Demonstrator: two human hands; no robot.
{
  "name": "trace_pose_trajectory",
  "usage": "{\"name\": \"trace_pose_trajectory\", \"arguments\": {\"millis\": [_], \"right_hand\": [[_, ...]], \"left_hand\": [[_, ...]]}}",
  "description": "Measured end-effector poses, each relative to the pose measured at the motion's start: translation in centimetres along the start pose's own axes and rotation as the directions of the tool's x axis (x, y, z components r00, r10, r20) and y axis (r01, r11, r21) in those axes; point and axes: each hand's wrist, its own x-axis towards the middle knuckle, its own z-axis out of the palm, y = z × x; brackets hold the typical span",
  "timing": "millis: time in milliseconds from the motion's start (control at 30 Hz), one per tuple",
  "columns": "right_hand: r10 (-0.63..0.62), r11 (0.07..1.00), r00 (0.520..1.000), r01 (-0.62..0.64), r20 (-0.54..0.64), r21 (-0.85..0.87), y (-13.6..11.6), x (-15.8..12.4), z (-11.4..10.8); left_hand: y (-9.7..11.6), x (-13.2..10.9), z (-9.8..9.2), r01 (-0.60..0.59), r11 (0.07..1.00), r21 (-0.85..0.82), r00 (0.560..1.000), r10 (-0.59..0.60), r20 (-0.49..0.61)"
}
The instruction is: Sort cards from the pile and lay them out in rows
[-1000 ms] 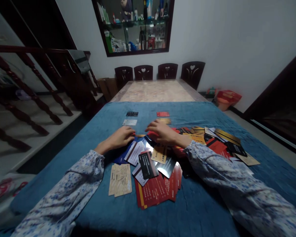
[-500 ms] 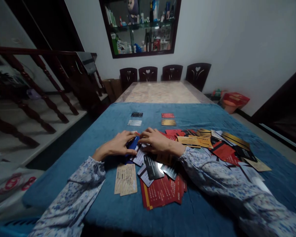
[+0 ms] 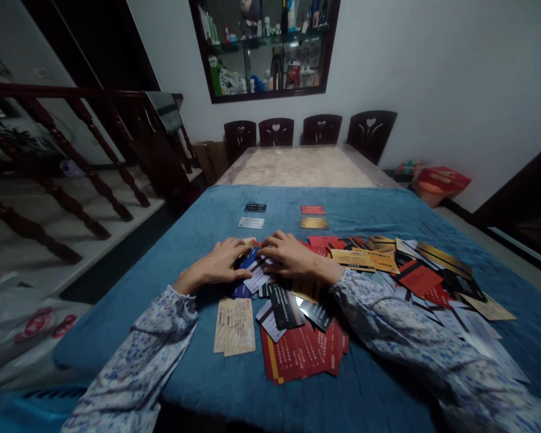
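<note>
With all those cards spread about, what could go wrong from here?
The blue cards by the left hand and right hand overlap other cards, so they might slip apart. The right sleeve passes close to the heap of cards on the right and could drag some askew. The beige cards lie near the blue ones and might get nudged.

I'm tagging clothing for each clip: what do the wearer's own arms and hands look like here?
Both the left sleeve and right sleeve are long, loose and pale, with a small blue floral print and gathered cuffs at the wrists. The left hand and right hand are bare, with no gloves, watch or bracelet visible.
</note>
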Motion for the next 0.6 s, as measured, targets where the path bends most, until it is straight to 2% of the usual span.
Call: {"name": "trace_pose_trajectory", "arguments": {"millis": [133,400,500,600], "right_hand": [[-0.015,0.999,0.998,0.013,0.054,0.044,-0.2,-0.3,-0.6],[0.007,0.998,0.996,-0.012,0.085,0.061,0.2,-0.4,-0.8],[0.048,0.998,0.997,-0.051,0.067,0.043,0.2,-0.3,-0.6],[0.068,0.997,0.996,-0.07,0.052,0.035,0.3,-0.3,-0.5]], "left_hand": [[-0.6,0.1,0.4,-0.006,1.0,0.002,0.998,0.007,-0.065],[-1.0,0.9,1.1,-0.046,0.999,0.006,0.979,0.046,-0.196],[-0.7,0.9,0.9,-0.087,0.996,-0.001,0.967,0.085,-0.239],[-0.1,0.5,0.2,-0.119,0.993,-0.015,0.966,0.113,-0.233]]}}
